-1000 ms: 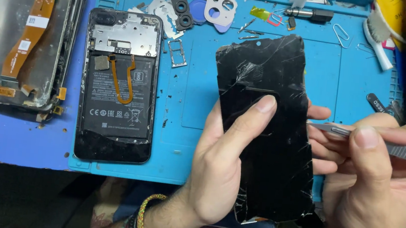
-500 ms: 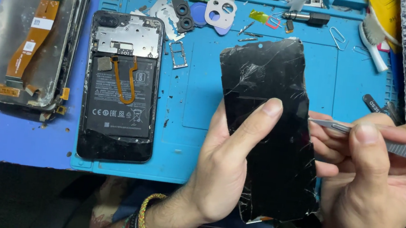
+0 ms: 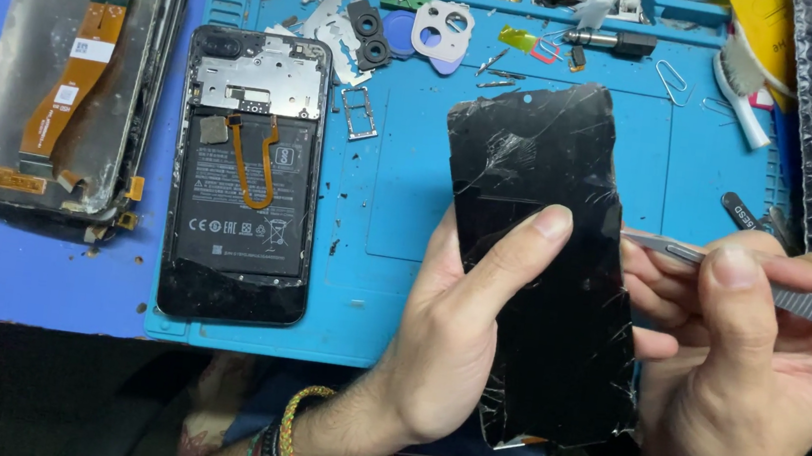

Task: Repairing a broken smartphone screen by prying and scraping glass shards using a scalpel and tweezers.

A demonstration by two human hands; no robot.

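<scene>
Head view: cracked screen [image 3: 542, 273] gripped in left hand [image 3: 460, 334], thumb across front; right hand [image 3: 760, 396] pinching tweezers [image 3: 772, 287] at screen's right edge.

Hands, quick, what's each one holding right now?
Left hand: closed on the cracked black screen panel.
Right hand: closed on the metal tweezers, tip at the panel's edge.
</scene>
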